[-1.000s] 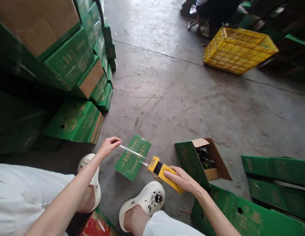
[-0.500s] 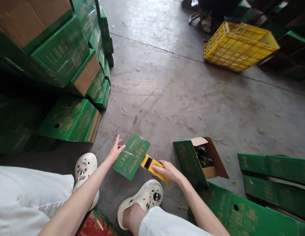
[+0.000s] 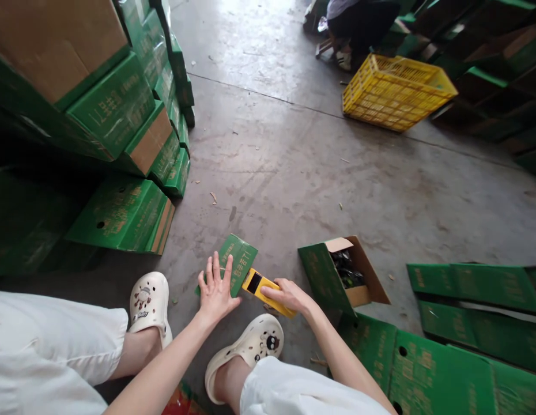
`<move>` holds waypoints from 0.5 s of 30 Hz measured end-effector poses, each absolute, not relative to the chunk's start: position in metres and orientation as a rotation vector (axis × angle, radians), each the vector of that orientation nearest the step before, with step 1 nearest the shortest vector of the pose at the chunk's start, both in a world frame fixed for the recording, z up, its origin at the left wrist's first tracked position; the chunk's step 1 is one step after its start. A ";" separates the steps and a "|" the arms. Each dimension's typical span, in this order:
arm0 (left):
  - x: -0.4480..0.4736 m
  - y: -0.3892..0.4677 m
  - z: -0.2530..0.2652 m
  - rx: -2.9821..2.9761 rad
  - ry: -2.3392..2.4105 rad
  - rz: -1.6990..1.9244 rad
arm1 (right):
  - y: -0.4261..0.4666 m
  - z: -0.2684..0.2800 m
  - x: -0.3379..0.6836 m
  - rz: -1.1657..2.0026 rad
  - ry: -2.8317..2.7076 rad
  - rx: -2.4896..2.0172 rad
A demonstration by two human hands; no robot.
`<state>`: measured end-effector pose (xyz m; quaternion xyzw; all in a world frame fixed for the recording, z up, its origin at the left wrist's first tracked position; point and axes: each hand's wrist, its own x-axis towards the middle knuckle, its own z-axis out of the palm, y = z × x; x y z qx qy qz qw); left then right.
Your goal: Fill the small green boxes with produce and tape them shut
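Observation:
Between my feet stands a small green cardboard box [image 3: 243, 257] with gold lettering. Fingers spread, my left hand [image 3: 216, 288] lies over its top and covers much of the lettering. My right hand [image 3: 289, 295] is closed round a yellow tape dispenser [image 3: 256, 284] with a dark panel on its face. The dispenser's front end meets the box's right edge. Whether tape runs from it onto the box cannot be made out. Right of my right hand sits an open green box [image 3: 322, 271] with black plastic and something dark green inside.
Green boxes [image 3: 108, 106] are stacked high on my left. Flattened green cartons [image 3: 441, 369] lie at the lower right. A yellow plastic crate [image 3: 393, 95] stands farther off, near a seated person [image 3: 358, 23]. My white clogs [image 3: 246, 351] flank the small box.
My left hand has moved from the box's left edge to lie across its top. My right hand still holds the tape dispenser at the box's right edge. The view has shifted slightly.

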<state>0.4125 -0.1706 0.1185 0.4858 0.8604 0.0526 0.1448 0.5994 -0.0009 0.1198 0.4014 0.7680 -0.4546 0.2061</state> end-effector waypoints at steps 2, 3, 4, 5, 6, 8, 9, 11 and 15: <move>0.405 -0.169 0.122 1.382 2.469 0.092 | -0.003 0.125 0.595 -1.275 2.134 1.136; 0.396 -0.168 0.124 1.367 2.449 0.082 | -0.004 0.129 0.591 -1.286 2.130 1.147; 0.385 -0.168 0.125 1.342 2.427 0.080 | -0.006 0.134 0.588 -1.305 2.130 1.152; 0.372 -0.168 0.127 1.307 2.402 0.082 | -0.007 0.140 0.585 -1.335 2.135 1.148; 0.359 -0.168 0.128 1.263 2.376 0.089 | -0.008 0.147 0.582 -1.371 2.143 1.134; 0.335 -0.167 0.131 1.167 2.329 0.105 | -0.008 0.160 0.582 -1.445 2.167 1.088; 0.326 -0.167 0.132 1.127 2.310 0.112 | -0.007 0.167 0.585 -1.468 2.170 1.070; 0.313 -0.167 0.134 1.083 2.285 0.127 | -0.005 0.176 0.598 -1.474 2.168 1.072; 0.311 -0.167 0.136 1.084 2.285 0.152 | -0.004 0.180 0.639 -1.456 2.139 1.160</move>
